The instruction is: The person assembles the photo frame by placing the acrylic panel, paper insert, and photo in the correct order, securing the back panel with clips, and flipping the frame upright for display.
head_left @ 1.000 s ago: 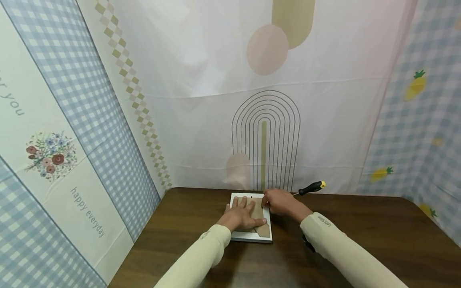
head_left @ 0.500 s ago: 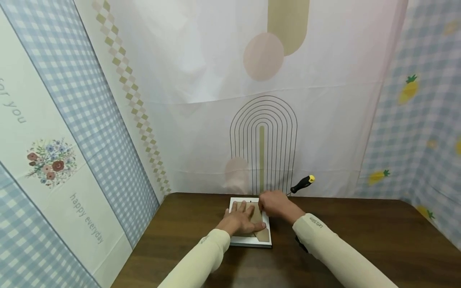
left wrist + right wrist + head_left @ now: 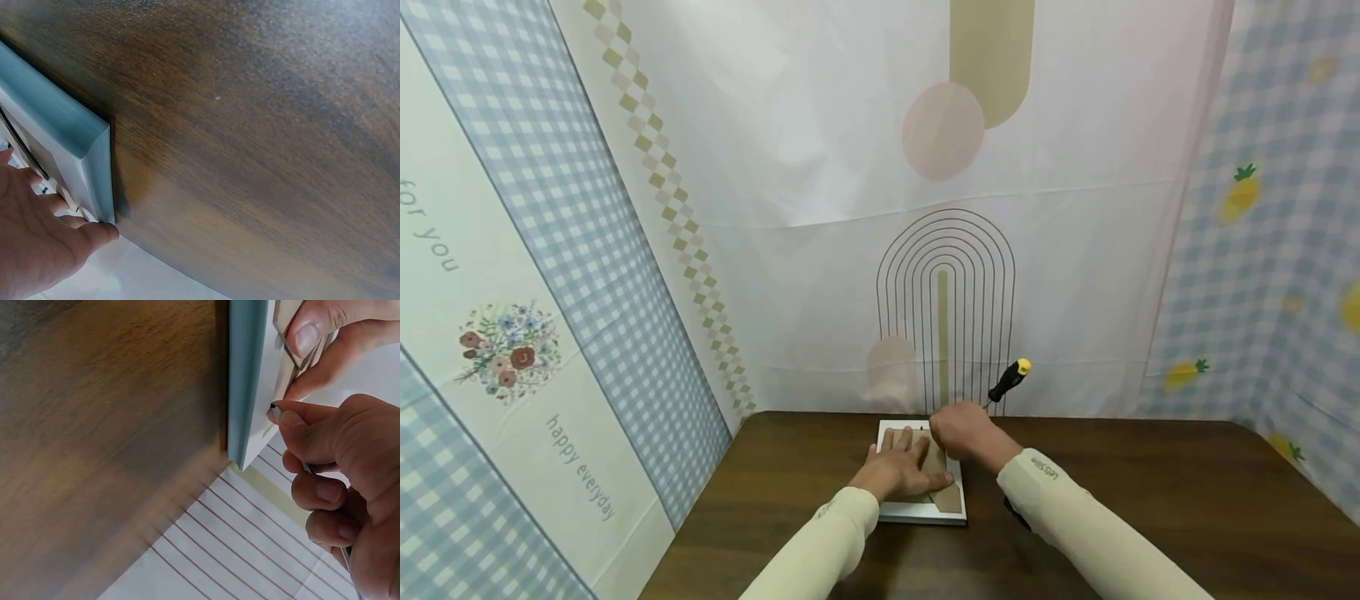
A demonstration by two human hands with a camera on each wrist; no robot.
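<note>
A picture frame (image 3: 917,514) with a white rim lies back side up on the table, its pale blue-green outer side (image 3: 99,178) showing in the left wrist view. My left hand (image 3: 897,473) rests with spread fingers on the brown backing board (image 3: 949,498). At the frame's far right corner is my right hand (image 3: 972,433), its lower fingers curled round the metal shaft of a screwdriver (image 3: 1009,381). The black and yellow handle sticks up behind that hand. In the right wrist view, thumb and forefinger pinch a small dark-tipped piece (image 3: 275,412) at the rim's inner edge.
Around the frame spreads the dark wooden table (image 3: 1090,483), its far edge just beyond the frame. A white patterned cloth (image 3: 820,292) hangs behind it, with blue checked cloth (image 3: 1232,283) at the sides.
My right hand has shifted a little left along the frame's far corner, and the screwdriver handle has swung more upright. The left hand stays on the backing while the head view tilts up slightly.
</note>
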